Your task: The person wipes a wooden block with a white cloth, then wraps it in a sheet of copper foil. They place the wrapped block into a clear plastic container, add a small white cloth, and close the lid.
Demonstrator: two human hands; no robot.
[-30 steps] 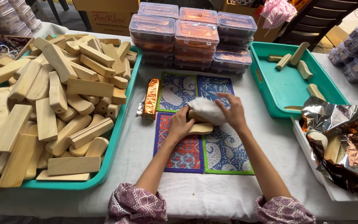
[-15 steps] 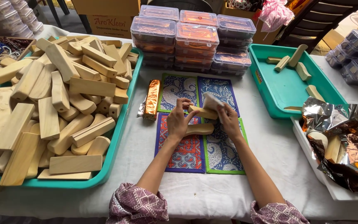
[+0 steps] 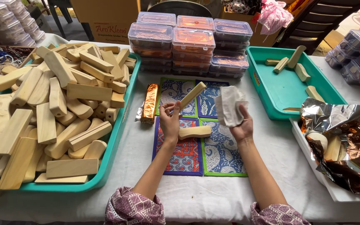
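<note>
Your left hand (image 3: 171,121) pinches a wooden block (image 3: 192,95) above the patterned mats (image 3: 221,150) mid-surface; right hand (image 3: 241,127) grips crumpled cloth (image 3: 228,106). Loose fingertip pinch, so the block could slip onto the block (image 3: 194,132) below.

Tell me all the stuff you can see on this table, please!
wooden blocks: a big heap, pale tan, in the left tray
left tray: one, green, at the left
right tray: one, green, at the upper right, with a few wooden pieces
plastic boxes: several stacks, clear with orange insides, at the back middle
patterned mat: one, blue, red and green, in the middle
foil-wrapped bar: one, coppery orange, left of the mat
loose block: one, pale tan, lying on the mat
crumpled foil: one sheet, silver and copper, in a white tray at the right
left hand: holds a wooden stick, tilted
right hand: holds a white cloth
</note>
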